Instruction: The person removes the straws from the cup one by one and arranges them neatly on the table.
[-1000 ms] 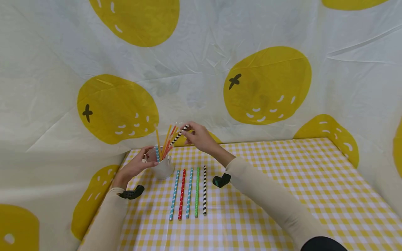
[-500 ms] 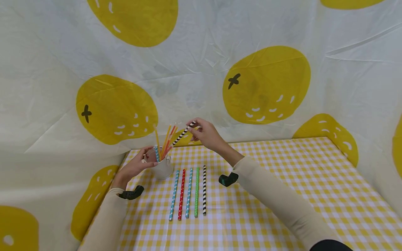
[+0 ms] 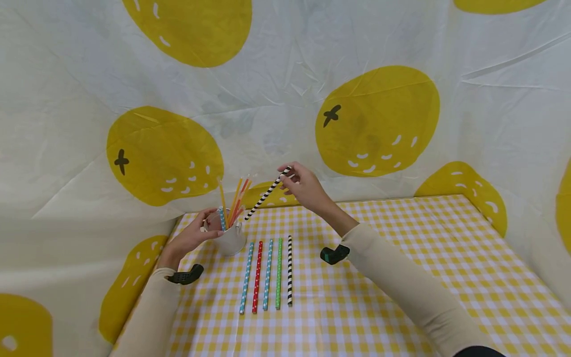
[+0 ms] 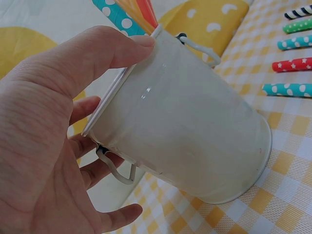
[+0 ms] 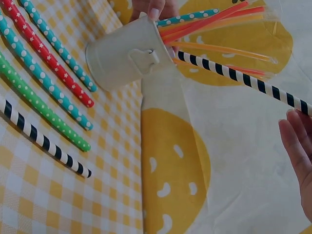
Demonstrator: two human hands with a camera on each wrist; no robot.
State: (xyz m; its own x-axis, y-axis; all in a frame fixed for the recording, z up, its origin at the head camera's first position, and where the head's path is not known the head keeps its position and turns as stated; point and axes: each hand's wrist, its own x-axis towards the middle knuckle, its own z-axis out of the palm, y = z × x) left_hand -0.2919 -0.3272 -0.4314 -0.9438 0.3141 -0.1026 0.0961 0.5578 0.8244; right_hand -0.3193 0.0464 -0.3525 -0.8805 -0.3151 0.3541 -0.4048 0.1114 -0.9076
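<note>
My right hand (image 3: pixel 306 187) pinches a black-and-white striped paper straw (image 3: pixel 266 195) by its upper end. That straw slants down to the left, and its lower tip is just right of the bucket's mouth in the head view. A small white metal bucket (image 3: pixel 232 242) stands on the table at the left. It holds a blue dotted straw (image 5: pixel 187 17) and several orange and yellow straws (image 5: pixel 234 50), some with clear wrapping at their tips. My left hand (image 3: pixel 195 237) holds the bucket by its rim; the thumb (image 4: pixel 112 46) lies on the near edge, with other fingers partly hidden behind it.
In front of the bucket lies a row of straws: a blue dotted straw (image 3: pixel 246 277), a red straw (image 3: pixel 257 277), another blue dotted straw (image 3: pixel 267 275), a green straw (image 3: pixel 279 273) and a striped straw (image 3: pixel 290 270). A yellow checked cloth (image 3: pixel 401 248) covers the table, with a fruit-print curtain (image 3: pixel 276 124) behind.
My right hand has moved right and slightly up, drawing the striped straw out of the bucket. The left hand and the row of straws have stayed in place.
</note>
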